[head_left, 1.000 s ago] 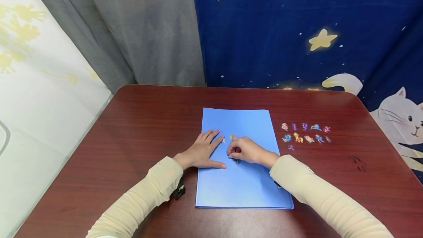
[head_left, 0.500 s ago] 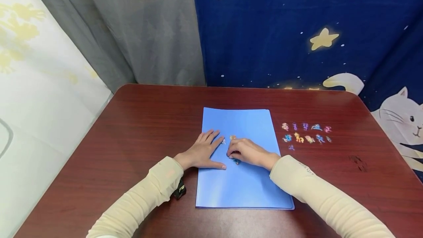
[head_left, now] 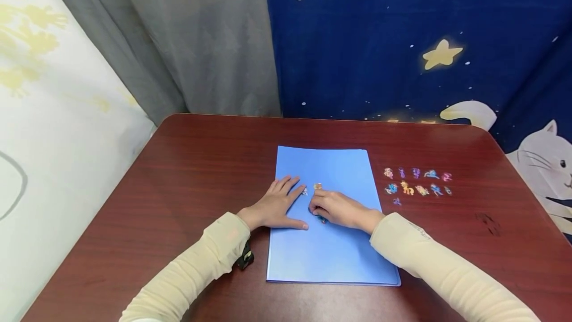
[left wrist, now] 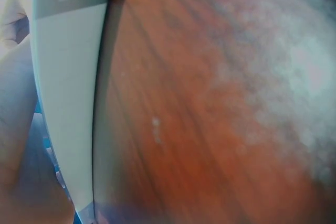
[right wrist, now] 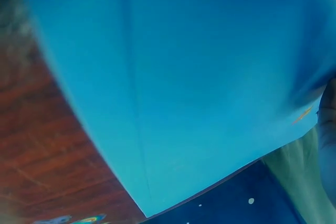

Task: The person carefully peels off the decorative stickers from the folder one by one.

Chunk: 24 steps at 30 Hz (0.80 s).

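A blue folder [head_left: 332,257] lies on the table. My left hand [head_left: 277,206] rests flat on its left side, fingers spread. A small pale sticker [head_left: 305,191] lies by the left fingertips. My right hand [head_left: 339,207] is over the folder's middle with curled fingers. Its fingertips pinch a small teal and orange sticker [head_left: 322,219], which the hand partly hides. Just above the right hand, an orange-yellow sticker [head_left: 318,186] sits on the folder. In the right wrist view, the folder [right wrist: 210,77] fills most of the picture, with a finger at the right edge.
Right of the folder, several small colourful cartoon stickers, one of them an orange pony [head_left: 407,188], lie in rows on the dark red table [head_left: 214,163]. A dark mark [head_left: 488,223] shows farther right. Grey and blue curtains [head_left: 357,39] hang behind the table.
The right fingers shift very slightly over the teal and orange sticker. My left hand stays in place on the folder. The head view drifts a little.
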{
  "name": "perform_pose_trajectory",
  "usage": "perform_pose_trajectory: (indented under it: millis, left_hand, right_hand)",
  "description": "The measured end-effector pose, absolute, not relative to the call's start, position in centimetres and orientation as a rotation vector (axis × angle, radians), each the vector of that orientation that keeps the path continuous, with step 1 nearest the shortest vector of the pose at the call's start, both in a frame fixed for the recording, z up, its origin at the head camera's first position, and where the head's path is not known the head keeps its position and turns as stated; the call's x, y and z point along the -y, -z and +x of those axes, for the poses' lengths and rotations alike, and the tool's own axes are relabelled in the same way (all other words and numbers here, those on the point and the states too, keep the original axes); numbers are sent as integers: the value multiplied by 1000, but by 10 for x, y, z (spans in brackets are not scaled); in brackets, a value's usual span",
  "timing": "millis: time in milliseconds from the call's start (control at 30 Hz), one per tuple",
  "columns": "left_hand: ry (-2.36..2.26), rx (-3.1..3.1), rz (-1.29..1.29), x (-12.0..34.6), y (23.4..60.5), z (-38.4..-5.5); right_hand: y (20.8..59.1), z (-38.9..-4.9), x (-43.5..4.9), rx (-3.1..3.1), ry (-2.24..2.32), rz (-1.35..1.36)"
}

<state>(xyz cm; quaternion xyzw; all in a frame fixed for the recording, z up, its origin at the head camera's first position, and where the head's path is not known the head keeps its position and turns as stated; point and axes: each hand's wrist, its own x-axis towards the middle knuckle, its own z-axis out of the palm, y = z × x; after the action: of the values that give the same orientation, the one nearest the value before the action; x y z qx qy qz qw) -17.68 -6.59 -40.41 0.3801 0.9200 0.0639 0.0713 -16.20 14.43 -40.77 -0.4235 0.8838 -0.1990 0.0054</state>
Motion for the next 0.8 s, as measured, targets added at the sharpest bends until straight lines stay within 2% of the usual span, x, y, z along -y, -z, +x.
perform_pose_trajectory:
  millis: [800]
  left_hand:
    - [-239,-2759,1134,65,402,-176]
  right_hand:
    - [396,-153,-155,-2714,782,-1303]
